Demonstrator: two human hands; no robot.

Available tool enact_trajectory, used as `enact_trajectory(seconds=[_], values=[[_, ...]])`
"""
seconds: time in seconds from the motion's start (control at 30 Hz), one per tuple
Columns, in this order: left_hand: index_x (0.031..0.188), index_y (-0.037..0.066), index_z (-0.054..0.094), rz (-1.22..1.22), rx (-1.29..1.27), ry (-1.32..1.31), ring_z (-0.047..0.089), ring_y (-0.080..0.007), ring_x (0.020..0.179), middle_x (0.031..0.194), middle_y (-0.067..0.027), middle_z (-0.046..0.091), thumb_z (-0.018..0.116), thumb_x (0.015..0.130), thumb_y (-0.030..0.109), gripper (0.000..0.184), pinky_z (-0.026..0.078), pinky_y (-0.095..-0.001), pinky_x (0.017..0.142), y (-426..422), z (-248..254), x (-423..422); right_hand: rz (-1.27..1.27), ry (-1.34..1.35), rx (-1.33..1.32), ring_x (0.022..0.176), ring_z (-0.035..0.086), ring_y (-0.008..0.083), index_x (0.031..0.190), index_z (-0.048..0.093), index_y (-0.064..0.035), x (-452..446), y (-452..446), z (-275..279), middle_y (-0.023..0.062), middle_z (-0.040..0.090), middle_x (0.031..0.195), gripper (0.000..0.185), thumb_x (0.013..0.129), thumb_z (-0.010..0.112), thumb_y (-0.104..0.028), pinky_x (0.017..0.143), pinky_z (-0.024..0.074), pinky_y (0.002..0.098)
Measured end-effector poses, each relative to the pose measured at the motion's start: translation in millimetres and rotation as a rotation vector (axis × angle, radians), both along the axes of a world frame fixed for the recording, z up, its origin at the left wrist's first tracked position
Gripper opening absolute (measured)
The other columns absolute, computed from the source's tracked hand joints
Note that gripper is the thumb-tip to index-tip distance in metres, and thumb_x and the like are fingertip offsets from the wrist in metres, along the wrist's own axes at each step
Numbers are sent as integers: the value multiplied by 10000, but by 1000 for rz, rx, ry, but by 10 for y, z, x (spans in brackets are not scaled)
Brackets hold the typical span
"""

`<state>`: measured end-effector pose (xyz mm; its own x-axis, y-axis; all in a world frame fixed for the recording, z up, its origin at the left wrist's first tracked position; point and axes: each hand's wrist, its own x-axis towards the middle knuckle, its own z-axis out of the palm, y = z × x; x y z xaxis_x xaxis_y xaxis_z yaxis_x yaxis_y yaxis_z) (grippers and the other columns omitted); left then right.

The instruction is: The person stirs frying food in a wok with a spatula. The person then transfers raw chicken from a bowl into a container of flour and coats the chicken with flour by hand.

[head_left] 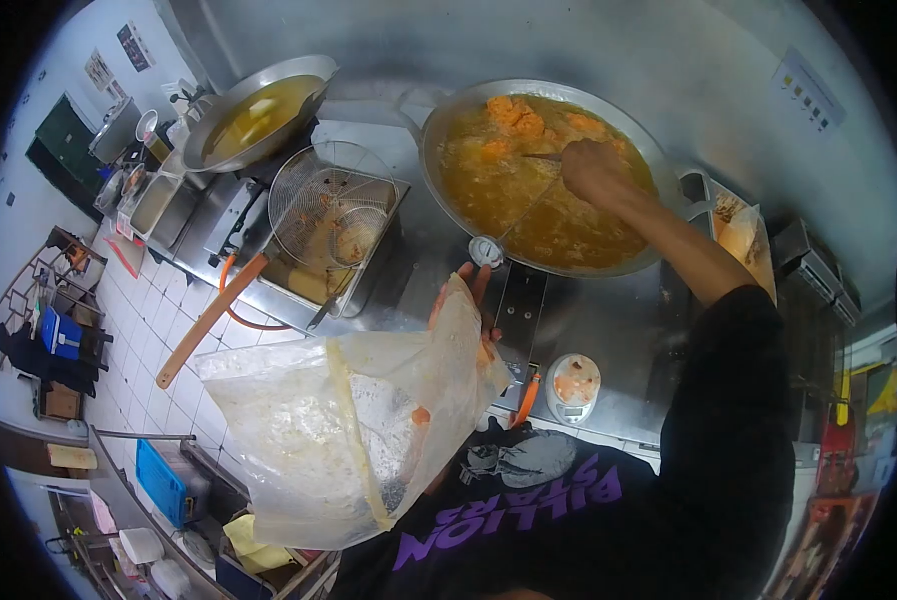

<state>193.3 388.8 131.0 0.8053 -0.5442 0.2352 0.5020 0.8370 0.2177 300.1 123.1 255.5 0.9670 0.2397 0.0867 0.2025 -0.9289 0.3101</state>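
Observation:
My right hand (594, 172) is closed over the large wok (431, 165) of bubbling yellow oil. From its fingers a thin dark pointed tool (541, 156) sticks out to the left; its kind is unclear. Orange battered pieces (515, 116) float near the far rim. My left hand (481, 305) is at the wok's near side, partly hidden by a large translucent plastic bag (289, 430) that it holds. A few orange bits cling inside the bag. Just above the left fingertips, a round-dial thermometer (486, 251) rests at the rim, its thin stem reaching over the oil.
To the left, a wire strainer (334, 205) with a wooden handle lies over a metal tray. A second wok (319, 68) of oil stands farther left. A small white scale (573, 388) sits near the counter's front edge. A container (739, 225) is on the right.

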Motion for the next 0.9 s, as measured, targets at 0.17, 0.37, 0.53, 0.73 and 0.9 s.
enact_trajectory(seconds=[0.17,0.37,0.53,0.73,0.9], values=[[1397,41,307,-7,18,21,537,-186,698,1442,-174,311,554,898,301,615,475,-343,771,21,36,-3,-182,-38,-37,827,643,285,935,615,-6,217,-94,-138,158,630,912,184,825,518,-117,676,506,399],[1402,44,302,7,-23,-34,524,-173,730,1446,-168,307,568,890,312,636,474,-336,771,12,10,4,149,-353,-85,789,638,255,915,608,-36,17,-378,-316,134,609,893,149,836,545,-145,649,504,361],[1333,168,377,4,145,317,538,-189,505,1430,-65,366,371,965,402,436,500,-370,597,3,123,-16,178,-415,-84,785,631,235,886,609,-38,-193,-213,-120,116,596,857,121,795,575,-109,621,505,341],[1421,40,253,28,-12,-57,520,-165,736,1470,-182,242,573,888,324,684,464,-326,813,-5,-2,-38,47,-293,-208,793,617,220,840,604,-32,-611,267,350,102,589,853,132,714,597,-73,623,507,318],[1427,37,236,45,-13,-71,525,-169,745,1469,-185,240,584,880,320,707,458,-332,828,3,-46,-26,18,-431,-154,808,621,216,843,626,-42,-684,127,585,92,589,860,105,754,596,-89,629,512,327]])
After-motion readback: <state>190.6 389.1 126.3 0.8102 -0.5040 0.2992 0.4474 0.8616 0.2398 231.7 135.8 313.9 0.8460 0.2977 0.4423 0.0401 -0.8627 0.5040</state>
